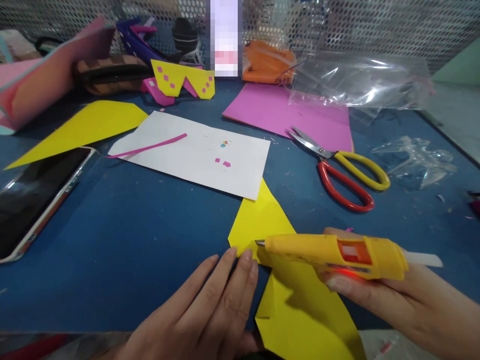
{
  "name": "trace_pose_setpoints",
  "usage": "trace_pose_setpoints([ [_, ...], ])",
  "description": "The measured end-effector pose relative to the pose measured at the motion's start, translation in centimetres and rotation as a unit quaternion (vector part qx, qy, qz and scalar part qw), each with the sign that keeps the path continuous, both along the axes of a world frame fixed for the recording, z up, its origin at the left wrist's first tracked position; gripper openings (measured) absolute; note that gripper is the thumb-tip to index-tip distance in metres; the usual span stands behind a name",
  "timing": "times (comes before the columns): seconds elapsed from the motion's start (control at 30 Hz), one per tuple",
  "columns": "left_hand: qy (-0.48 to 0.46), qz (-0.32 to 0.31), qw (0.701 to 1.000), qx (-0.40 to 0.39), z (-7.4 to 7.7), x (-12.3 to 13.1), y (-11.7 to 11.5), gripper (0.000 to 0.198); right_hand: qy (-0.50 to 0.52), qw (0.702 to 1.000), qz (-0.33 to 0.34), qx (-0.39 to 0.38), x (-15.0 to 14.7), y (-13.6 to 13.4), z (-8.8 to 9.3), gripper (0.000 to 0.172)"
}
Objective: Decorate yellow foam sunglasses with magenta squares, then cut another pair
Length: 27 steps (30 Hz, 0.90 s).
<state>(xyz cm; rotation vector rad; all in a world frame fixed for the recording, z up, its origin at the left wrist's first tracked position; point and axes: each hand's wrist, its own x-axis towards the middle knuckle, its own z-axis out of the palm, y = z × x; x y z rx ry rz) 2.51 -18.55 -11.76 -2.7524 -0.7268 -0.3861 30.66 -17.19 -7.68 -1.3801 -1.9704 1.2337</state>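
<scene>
My right hand [378,295] grips a yellow hot glue gun [300,247], with a white glue stick [425,259] poking out of its back end. The gun's metal nozzle is at the upper part of a folded yellow paper [311,305]; whether it touches cannot be told. Fingers stretched out, my left hand [210,305] rests its tips on the left edge of this paper. A white paper strip [180,157] overlaps the yellow paper's top corner and carries a thin magenta strip [161,143] and a few tiny coloured paper pieces.
Scissors [318,152] with red and yellow handles lie near a pink sheet [258,107]. At left are a phone [37,200] and another yellow paper [93,122]. A yellow mask-like cutout [168,82], clear plastic [360,82] and an orange packet [266,62] lie at the back.
</scene>
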Motion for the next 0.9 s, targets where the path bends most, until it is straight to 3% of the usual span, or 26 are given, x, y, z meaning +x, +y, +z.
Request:
trace_pose_setpoints([
  [0.13,0.009,0.003,1.000,0.006,0.23,0.07,0.13,0.054,0.000,1.000,-0.001,0.009,-0.23,0.06,0.20,0.053],
  [0.43,0.011,0.012,1.000,0.010,0.32,0.69,0.52,0.052,-0.032,0.999,-0.008,-0.008,-0.65,0.12,0.73,0.025],
  [0.9,0.018,-0.014,0.999,0.037,0.13,-0.06,0.63,0.051,-0.009,0.999,-0.029,0.011,-0.31,0.06,0.14,0.034],
])
